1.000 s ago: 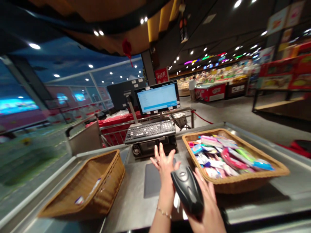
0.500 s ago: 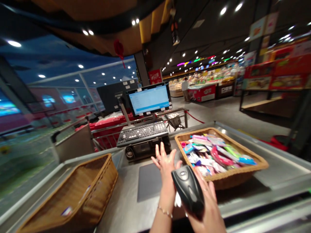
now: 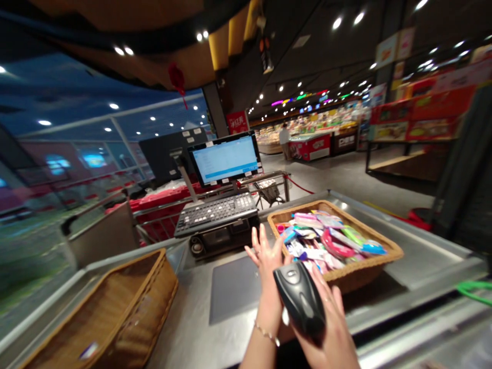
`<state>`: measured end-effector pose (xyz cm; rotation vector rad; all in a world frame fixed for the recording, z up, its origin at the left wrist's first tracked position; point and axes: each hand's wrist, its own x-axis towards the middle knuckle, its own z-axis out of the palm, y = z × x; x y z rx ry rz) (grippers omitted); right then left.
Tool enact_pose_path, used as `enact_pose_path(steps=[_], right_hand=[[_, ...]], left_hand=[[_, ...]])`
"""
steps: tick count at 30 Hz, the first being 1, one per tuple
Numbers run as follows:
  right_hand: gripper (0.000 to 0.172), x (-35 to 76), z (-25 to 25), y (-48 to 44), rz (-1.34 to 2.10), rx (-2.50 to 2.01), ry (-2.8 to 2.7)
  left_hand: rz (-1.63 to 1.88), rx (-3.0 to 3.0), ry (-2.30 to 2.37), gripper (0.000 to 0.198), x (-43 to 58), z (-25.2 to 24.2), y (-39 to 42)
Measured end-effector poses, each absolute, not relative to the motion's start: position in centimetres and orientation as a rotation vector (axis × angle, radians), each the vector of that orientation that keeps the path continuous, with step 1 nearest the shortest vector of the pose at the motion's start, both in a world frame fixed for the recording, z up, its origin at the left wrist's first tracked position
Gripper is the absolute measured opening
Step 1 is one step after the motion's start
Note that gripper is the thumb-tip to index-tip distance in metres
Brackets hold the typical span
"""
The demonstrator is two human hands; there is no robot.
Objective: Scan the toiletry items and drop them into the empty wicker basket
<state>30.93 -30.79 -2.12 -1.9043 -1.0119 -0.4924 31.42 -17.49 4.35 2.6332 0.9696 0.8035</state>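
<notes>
My right hand (image 3: 330, 320) is around a black and grey handheld barcode scanner (image 3: 300, 297), its fingers along the scanner's right side; how the palm grips it is partly hidden. My left hand (image 3: 269, 259) is just left of the scanner's head, fingers spread and holding nothing I can see. A thin bracelet (image 3: 266, 334) circles that wrist. Beyond my hands, to the right, a wicker basket (image 3: 390, 253) holds many colourful packaged items (image 3: 326, 238). Another wicker basket (image 3: 154, 292) stands at left, with a small whitish item (image 3: 89, 350) inside.
A keyboard (image 3: 217, 212) and a lit monitor (image 3: 226, 159) stand behind the metal counter (image 3: 188, 302). A dark flat panel (image 3: 234, 289) lies in the counter. Shopping carts (image 3: 154, 220) are behind it. A person (image 3: 285, 141) stands far off near a red display. A green loop (image 3: 474, 292) lies at right.
The view has turned a little right, so the counter and baskets sit further left in the picture. My hands and the scanner keep nearly the same place in view.
</notes>
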Motion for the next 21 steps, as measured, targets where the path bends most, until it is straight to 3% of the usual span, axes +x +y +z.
enact_pose_path(steps=[4,15,21], right_hand=[[0.062,30.4,-1.7,-30.6,-0.482,-1.868,-0.903],[0.072,31.8,-2.8,-31.9,-0.415,-1.92,-0.98],[0.071,32.3,-3.0,-32.4,-0.427,-1.948,-0.955]], left_hand=[[0.802,2.652,0.957,0.04,32.3,3.9,-17.7],[0.87,2.693,0.79,0.034,33.6,3.0,-19.3],[0.804,2.739,0.704,0.047,36.1,1.2,-19.5]])
